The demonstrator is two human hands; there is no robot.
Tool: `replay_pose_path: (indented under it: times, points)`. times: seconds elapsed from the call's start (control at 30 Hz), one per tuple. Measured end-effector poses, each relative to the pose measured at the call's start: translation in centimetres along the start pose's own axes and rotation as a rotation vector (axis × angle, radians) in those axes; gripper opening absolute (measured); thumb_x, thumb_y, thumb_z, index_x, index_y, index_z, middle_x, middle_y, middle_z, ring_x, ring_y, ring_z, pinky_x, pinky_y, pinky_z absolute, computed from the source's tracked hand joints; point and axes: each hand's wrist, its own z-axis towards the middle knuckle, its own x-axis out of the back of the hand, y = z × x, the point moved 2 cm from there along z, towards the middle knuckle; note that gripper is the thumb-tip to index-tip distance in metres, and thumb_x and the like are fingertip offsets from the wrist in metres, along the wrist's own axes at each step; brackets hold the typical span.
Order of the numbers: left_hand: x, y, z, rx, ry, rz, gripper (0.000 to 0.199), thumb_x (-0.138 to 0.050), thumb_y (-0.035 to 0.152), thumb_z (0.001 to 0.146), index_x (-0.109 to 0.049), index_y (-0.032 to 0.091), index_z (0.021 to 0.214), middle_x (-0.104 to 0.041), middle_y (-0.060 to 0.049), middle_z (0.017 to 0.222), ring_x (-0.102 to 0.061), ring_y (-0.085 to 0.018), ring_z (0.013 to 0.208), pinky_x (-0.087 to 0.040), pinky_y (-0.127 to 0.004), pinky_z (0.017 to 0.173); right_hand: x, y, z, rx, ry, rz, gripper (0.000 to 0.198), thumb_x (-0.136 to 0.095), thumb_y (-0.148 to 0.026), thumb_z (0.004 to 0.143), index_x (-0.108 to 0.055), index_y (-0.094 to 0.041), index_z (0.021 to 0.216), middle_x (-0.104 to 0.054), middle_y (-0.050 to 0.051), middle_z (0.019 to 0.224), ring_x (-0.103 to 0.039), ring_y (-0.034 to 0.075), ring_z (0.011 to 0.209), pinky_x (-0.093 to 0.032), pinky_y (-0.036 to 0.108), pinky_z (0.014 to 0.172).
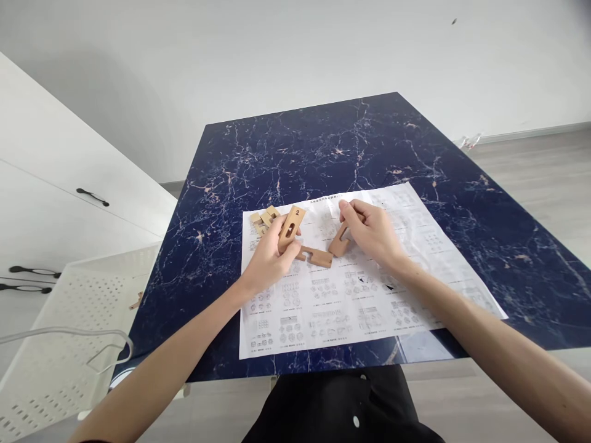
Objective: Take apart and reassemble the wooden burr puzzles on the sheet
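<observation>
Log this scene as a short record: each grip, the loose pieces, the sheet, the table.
Left grip: holding a slotted wooden block marked 2
Right grip: holding a notched wooden block
Between grips: another notched piece; contact with left grip unclear
Beyond left grip: paler wooden pieces, partly hidden, count unclear
Sheet: white, printed with small diagrams, beneath the pieces
Table: dark blue, marble-patterned

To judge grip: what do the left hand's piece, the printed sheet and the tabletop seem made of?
Piece in the left hand: probably smooth wood, from its tan tone. Printed sheet: likely matte paper, faintly wrinkled. Tabletop: smooth, white-veined blue, perhaps stone or laminate.
</observation>
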Motion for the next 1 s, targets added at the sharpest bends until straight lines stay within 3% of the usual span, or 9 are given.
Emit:
replay_pose_path:
  times: [0.1, 0.2, 0.3, 0.53, 0.7, 0.8, 1.0]
  points:
    - [-0.1, -0.2, 0.1, -0.022, 0.018, -0.003, 0.015, -0.047, 0.032, 0.113, -0.057, 0.022, 0.108, -0.055, -0.001, 0.082, -0.052, -0.014, 0.067, -0.048, -0.030, 0.061, -0.2, 0.1, 0.0, 0.048, 0.001, -0.098, 0.046, -0.065, -0.058, 0.105, -0.060, -0.025, 0.073, -0.049, -0.002, 0.057, -0.039, 0.016, 0.053, -0.029, 0.034, 0.058]
    - [-0.3, -0.4, 0.2, -0.038, 0.028, 0.009, 0.021, -0.043, 0.035, 0.115, -0.056, 0.022, 0.106, -0.050, 0.002, 0.074, -0.052, -0.014, 0.065, -0.047, -0.030, 0.063, -0.4, 0.3, -0.1, 0.093, -0.031, -0.189, 0.034, -0.063, -0.050, 0.107, -0.063, -0.026, 0.083, -0.066, 0.003, 0.072, -0.053, 0.020, 0.062, -0.036, 0.036, 0.065]
    - [-0.3, -0.5, 0.3, -0.046, 0.027, 0.003, 0.024, -0.043, 0.039, 0.116, -0.057, 0.022, 0.105, -0.050, 0.002, 0.073, -0.052, -0.014, 0.064, -0.047, -0.031, 0.063, -0.6, 0.4, -0.3, 0.156, -0.058, -0.247, 0.027, -0.059, -0.046, 0.108, -0.066, -0.026, 0.092, -0.072, 0.005, 0.082, -0.061, 0.023, 0.071, -0.041, 0.038, 0.069]
    - [-0.5, -0.4, 0.3, -0.016, 0.058, -0.071, 0.032, -0.040, 0.044, 0.117, -0.059, 0.022, 0.105, -0.055, 0.000, 0.079, -0.051, -0.013, 0.062, -0.048, -0.032, 0.064, -1.1, 0.6, -0.7, 0.291, -0.100, -0.407, 0.016, -0.056, -0.032, 0.105, -0.069, -0.023, 0.107, -0.075, 0.012, 0.103, -0.067, 0.030, 0.095, -0.049, 0.044, 0.078]
    - [-0.6, -0.2, 0.1, 0.003, 0.110, -0.106, 0.037, -0.039, 0.049, 0.117, -0.059, 0.023, 0.100, -0.046, 0.003, 0.068, -0.044, -0.014, 0.058, -0.041, -0.031, 0.056, -1.5, 0.5, -1.0, 0.424, -0.122, -0.418, 0.014, -0.061, -0.029, 0.103, -0.069, -0.022, 0.110, -0.071, 0.016, 0.118, -0.063, 0.036, 0.112, -0.054, 0.053, 0.091]
    - [-0.6, -0.3, 0.0, 0.010, 0.118, -0.111, 0.038, -0.039, 0.051, 0.117, -0.059, 0.023, 0.099, -0.046, 0.002, 0.069, -0.044, -0.014, 0.058, -0.040, -0.031, 0.056, -1.8, 0.1, -1.4, 0.511, -0.199, -0.391, 0.011, -0.066, -0.034, 0.103, -0.069, -0.023, 0.103, -0.068, 0.015, 0.122, -0.060, 0.035, 0.115, -0.055, 0.055, 0.097]
    - [-0.6, -0.4, 0.1, 0.019, 0.118, -0.118, 0.038, -0.041, 0.051, 0.117, -0.059, 0.023, 0.098, -0.046, 0.002, 0.070, -0.046, -0.014, 0.062, -0.042, -0.032, 0.060, -2.3, -0.4, -2.3, 0.623, -0.365, -0.442, 0.029, -0.079, -0.050, 0.097, -0.066, -0.024, 0.095, -0.059, 0.016, 0.135, -0.049, 0.039, 0.133, -0.050, 0.059, 0.111]
